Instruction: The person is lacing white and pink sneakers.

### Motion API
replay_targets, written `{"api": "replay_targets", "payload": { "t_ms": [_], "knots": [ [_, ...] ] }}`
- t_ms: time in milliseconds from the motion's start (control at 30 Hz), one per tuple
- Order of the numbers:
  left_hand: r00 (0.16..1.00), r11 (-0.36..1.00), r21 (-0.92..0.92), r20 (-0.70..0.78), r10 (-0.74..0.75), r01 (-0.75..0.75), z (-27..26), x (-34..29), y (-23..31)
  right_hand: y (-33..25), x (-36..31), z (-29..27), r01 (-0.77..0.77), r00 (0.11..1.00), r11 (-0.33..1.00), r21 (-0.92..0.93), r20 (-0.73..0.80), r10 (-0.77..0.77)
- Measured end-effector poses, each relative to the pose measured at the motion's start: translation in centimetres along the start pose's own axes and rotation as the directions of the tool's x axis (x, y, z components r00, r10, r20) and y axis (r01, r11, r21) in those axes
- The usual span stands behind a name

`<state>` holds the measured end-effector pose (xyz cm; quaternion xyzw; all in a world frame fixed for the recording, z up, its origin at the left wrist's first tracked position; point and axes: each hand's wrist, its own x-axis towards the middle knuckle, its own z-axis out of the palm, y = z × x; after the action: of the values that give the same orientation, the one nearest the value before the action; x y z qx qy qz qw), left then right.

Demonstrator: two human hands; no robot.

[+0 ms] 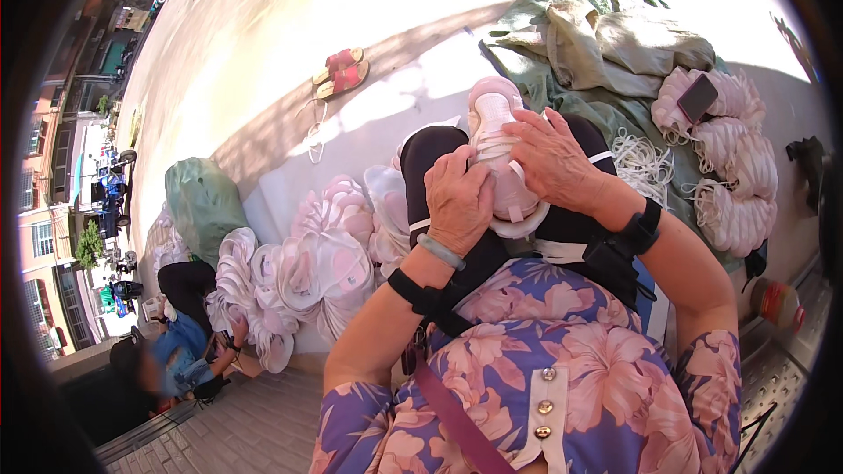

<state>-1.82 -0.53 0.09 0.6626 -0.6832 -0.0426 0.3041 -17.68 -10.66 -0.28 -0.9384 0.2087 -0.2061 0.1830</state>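
A pale pink sneaker (494, 105) rests across my lap between my knees, its toe pointing away and its heel close to my body. My left hand (458, 197) is closed at the left side of the shoe, with curled fingers by the lacing area. From the right, my right hand (558, 162) bends over the shoe, fingertips gripping near the eyelets and tongue. Whether a lace is pinched in either hand is hidden by the fingers. Right of my knee lies a heap of loose white shoelaces (643, 167).
Stacked pink and white shoe pieces (320, 276) lie at left, beside a green sack (202, 206). Another person (189, 355) sits beyond them. Bundled pink shoes (733, 162) carry a phone (698, 98) at right. Green cloth (606, 44) and red sandals (342, 75) lie farther off.
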Motion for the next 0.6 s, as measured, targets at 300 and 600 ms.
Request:
{"api": "replay_targets", "payload": {
  "t_ms": [300,600],
  "knots": [
    [0.999,0.997,-0.074,-0.039,-0.036,0.033,1.2,-0.2,-0.6,-0.1,-0.2,2.1,-0.228,0.970,0.899,0.375,0.003,0.245],
    [0.997,0.988,-0.144,-0.032,-0.064,0.059,1.5,-0.1,-0.8,0.0,-0.2,1.5,-0.151,0.987,0.971,0.186,-0.019,0.157]
  ]
}}
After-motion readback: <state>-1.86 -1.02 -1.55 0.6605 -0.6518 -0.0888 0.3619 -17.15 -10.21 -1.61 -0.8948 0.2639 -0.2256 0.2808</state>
